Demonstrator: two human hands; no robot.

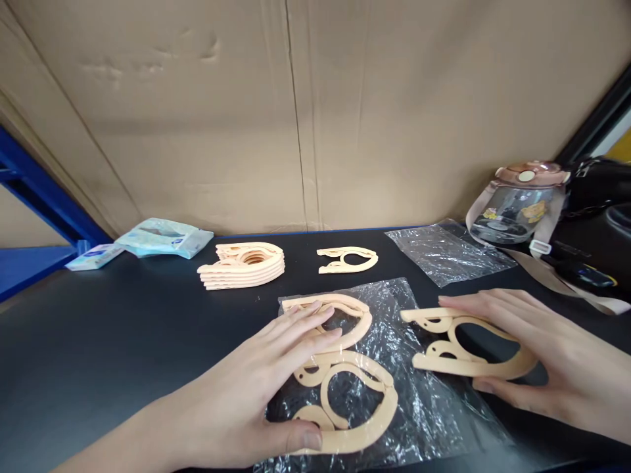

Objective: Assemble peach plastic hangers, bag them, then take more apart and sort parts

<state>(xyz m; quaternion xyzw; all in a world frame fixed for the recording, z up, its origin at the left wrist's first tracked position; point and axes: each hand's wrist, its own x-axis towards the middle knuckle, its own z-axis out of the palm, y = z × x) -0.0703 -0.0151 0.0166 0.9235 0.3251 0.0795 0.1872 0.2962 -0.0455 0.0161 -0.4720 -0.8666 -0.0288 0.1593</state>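
Note:
My left hand lies with fingers spread over a clear plastic bag, its thumb resting at the lower edge. Two cream folded clothes hangers, an upper one and a lower one, lie flat by that hand, seemingly inside the bag and partly hidden by the fingers. On the right, my right hand grips another folded hanger across its sides, fingers at the far side and thumb at the near side. Its tips point left, over the bag's right side.
Behind the bag are a stack of folded hangers and a single hanger. A second clear bag lies back right, near a strapped water bottle. Blue-white packets sit back left. Cardboard walls the black table.

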